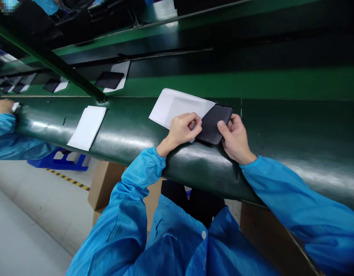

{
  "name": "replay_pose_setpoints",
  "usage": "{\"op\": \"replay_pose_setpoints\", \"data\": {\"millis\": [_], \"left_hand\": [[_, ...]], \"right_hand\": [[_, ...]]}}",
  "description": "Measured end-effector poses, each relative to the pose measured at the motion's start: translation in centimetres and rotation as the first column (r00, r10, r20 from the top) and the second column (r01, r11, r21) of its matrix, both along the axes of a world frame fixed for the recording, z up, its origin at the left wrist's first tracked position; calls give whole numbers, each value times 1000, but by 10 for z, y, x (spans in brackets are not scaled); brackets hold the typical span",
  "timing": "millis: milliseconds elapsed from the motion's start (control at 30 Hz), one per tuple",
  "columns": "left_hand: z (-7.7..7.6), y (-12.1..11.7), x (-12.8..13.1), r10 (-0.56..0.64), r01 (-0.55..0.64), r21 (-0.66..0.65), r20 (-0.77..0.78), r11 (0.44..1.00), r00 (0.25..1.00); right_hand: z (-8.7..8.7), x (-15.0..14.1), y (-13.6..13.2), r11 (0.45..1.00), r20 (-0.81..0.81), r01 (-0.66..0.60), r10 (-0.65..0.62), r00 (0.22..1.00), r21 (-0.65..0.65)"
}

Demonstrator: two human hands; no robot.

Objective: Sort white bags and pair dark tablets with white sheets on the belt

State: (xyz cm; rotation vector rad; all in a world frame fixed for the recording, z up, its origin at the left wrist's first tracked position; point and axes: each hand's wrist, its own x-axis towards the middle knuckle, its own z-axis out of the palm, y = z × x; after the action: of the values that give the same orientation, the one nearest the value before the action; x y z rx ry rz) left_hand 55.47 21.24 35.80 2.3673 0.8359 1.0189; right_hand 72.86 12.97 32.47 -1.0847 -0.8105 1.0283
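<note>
My left hand (185,128) is closed in a pinch on the near edge of a thin white sleeve (172,103) at the opening. A black flat tablet-like panel (213,124) sits partly inside the sleeve; a faint rectangle shows through the white material. On the panel's right end, my right hand (236,138) grips with the thumb on top and the fingers at the far edge and beneath. Both items rest over the rounded front edge of the green bench. To the left lies a small stack of white sleeves (87,127).
Along the green belt (294,82), several black panels (110,80) lie on white sleeves. A green post (50,59) slants down to the bench at left. Another person's hand (4,106) works at far left. A cardboard box (103,184) and blue stool (58,160) stand below.
</note>
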Motion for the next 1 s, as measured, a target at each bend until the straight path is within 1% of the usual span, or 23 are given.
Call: {"op": "replay_pose_setpoints", "data": {"millis": [100,167,233,300,367,467,533,600,667,733,833,900,933,967,1000], "left_hand": [[-2,-1,2,22,-20,-55,33,998,999],[-2,-1,2,45,-41,-99,39,994,998],[0,-1,2,58,-51,-139,43,989,997],[2,-4,1,48,-38,-158,62,987,997],[3,-10,1,8,6,-146,97,989,995],[1,-24,4,-127,137,-79,115,988,985],[-3,-32,7,-215,218,-23,95,976,972],[-6,-35,9,-251,250,16,76,968,965],[-7,-34,9,-248,246,29,65,969,967],[-6,-32,10,-248,247,31,44,968,968],[-3,-30,11,-300,301,40,-22,953,954],[-4,-25,10,-335,339,50,-65,940,940],[-5,-19,7,-326,331,56,-77,942,942],[-6,-11,2,-284,289,64,-77,955,956],[-8,1,-6,-202,206,73,-65,976,977]], "right_hand": [[5,0,-2,993,-94,-110,105,990,-52],[8,1,-3,984,-131,-163,154,979,-65],[10,2,-3,976,-125,-209,200,972,-67],[11,3,-2,961,-103,-267,259,960,-70],[12,5,-1,945,-77,-321,316,946,-66],[12,7,0,940,2,-338,338,941,-46],[10,9,0,946,70,-321,324,944,-49],[7,10,1,953,109,-297,303,947,-67],[4,10,2,962,98,-263,269,958,-71],[2,8,3,976,52,-212,214,975,-48],[1,6,7,993,-1,-116,116,993,-31],[2,6,9,998,16,-51,52,999,-46],[3,9,10,998,41,-14,16,999,-56],[4,13,10,998,76,33,-28,997,-60],[6,19,11,994,122,92,-85,989,-54]]}}
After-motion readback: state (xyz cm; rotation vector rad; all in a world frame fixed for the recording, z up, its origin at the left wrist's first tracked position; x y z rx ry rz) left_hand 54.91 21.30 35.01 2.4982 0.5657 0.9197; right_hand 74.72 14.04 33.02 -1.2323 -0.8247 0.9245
